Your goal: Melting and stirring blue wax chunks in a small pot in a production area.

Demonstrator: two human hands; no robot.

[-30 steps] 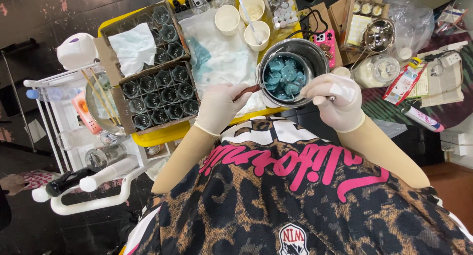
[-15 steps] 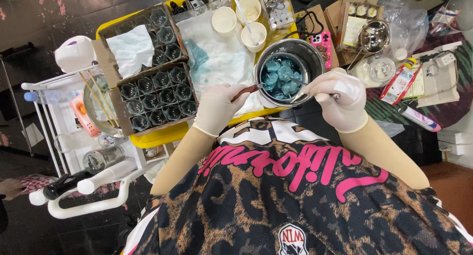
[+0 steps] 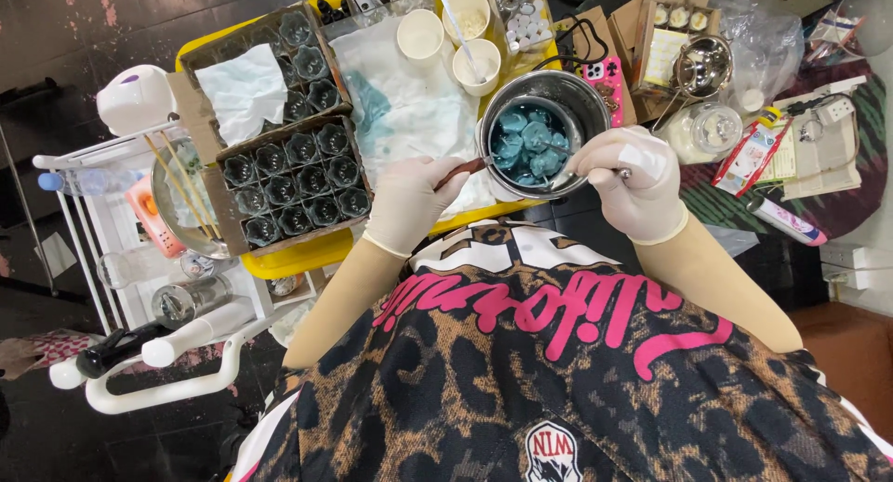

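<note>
Our left hand [image 3: 414, 201] grips the brown handle [image 3: 468, 168] of the metal pot [image 3: 535, 128], and our right hand [image 3: 633, 180] is closed around a thin metal tool [image 3: 584, 172] at the pot's 4 o'clock rim. The pot sits at the near edge of the yellow tray [image 3: 307, 254]. Compared with one second ago, both hands sit in the same grip and the blue chunks [image 3: 523, 142] lie almost unchanged, so the work inside the pot seems only slightly advanced. The boxes of small glass jars [image 3: 293, 180] wait at 9 o'clock from the pot.
</note>
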